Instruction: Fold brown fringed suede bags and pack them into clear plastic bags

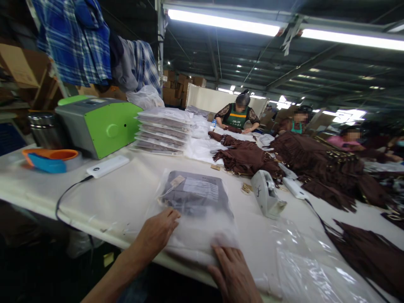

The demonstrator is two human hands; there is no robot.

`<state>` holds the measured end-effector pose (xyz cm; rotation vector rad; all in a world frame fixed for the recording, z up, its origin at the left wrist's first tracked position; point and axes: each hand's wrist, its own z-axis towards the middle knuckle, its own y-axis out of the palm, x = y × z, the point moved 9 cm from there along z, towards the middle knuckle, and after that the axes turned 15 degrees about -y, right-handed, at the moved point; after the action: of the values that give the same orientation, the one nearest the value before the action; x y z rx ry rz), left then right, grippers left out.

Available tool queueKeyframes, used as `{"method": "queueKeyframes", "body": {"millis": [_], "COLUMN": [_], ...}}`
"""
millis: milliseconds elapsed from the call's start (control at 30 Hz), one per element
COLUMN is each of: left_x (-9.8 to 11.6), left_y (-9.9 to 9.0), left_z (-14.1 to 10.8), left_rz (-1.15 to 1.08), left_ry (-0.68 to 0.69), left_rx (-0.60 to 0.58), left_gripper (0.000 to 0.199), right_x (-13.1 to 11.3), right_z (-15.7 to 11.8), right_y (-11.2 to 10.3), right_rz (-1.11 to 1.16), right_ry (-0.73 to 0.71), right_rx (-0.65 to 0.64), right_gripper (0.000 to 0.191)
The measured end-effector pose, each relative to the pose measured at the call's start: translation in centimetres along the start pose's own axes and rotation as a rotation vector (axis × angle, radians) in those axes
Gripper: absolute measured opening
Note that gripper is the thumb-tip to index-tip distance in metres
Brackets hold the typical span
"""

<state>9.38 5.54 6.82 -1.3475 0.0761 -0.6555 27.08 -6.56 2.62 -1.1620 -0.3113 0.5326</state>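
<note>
Resting on 1 clear bag (203,229) with 1 tag (177,181): 2 hands (160,229) (232,269), fingers loosely outstretched

At the bench's (132,198) near edge, the right hand (235,271) is partly blurred and cut off below; the left forearm (121,269) is cut off too. The bag's (202,229) label (202,188) is too small to read. Brown cloth (372,248) toward the bench's right end runs out of view.
</note>
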Motion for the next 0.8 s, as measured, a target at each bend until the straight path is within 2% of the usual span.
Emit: {"method": "queueKeyframes", "body": {"millis": [133, 233, 367, 467, 533, 600, 633, 700, 800], "left_x": [2.5, 2.6, 2.4, 3.1, 3.5, 3.6, 3.6, 3.5, 3.5], "left_y": [0.7, 2.2, 2.8, 2.5, 2.4, 2.5, 2.7, 3.0, 3.2], "left_z": [2.1, 2.7, 2.3, 1.7, 1.6, 1.8, 1.9, 2.0, 1.8], "left_rz": [-0.001, 0.010, 0.027, 0.050, 0.077, 0.108, 0.126, 0.170, 0.221], "left_ry": [0.075, 0.097, 0.146, 0.225, 0.242, 0.229, 0.222, 0.207, 0.176], "left_rx": [0.022, 0.022, 0.081, 0.106, 0.109, 0.093, 0.078, 0.042, -0.003], "left_gripper": [0.022, 0.022, 0.020, 0.021, 0.020, 0.023, 0.026, 0.032, 0.037], "right_x": [-1.3, -0.3, 2.2, 2.2, 1.4, 1.2, 1.5, 2.9, 5.2], "right_z": [3.5, 4.7, 2.2, 0.0, -0.3, 0.1, 0.4, 1.2, 1.8], "right_y": [0.6, 1.0, 1.3, 0.8, -0.5, -2.7, -3.9, -6.5, -9.6], "right_rz": [0.121, 0.166, 0.124, 0.101, 0.154, 0.268, 0.323, 0.373, 0.299], "right_ry": [0.071, 0.192, 0.297, 0.217, 0.119, 0.102, 0.133, 0.225, 0.308], "right_rx": [-0.049, -0.057, -0.015, -0.010, 0.009, 0.067, 0.106, 0.198, 0.335], "right_gripper": [0.064, 0.065, 0.056, 0.061, 0.056, 0.034, 0.027, 0.030, 0.029]}}
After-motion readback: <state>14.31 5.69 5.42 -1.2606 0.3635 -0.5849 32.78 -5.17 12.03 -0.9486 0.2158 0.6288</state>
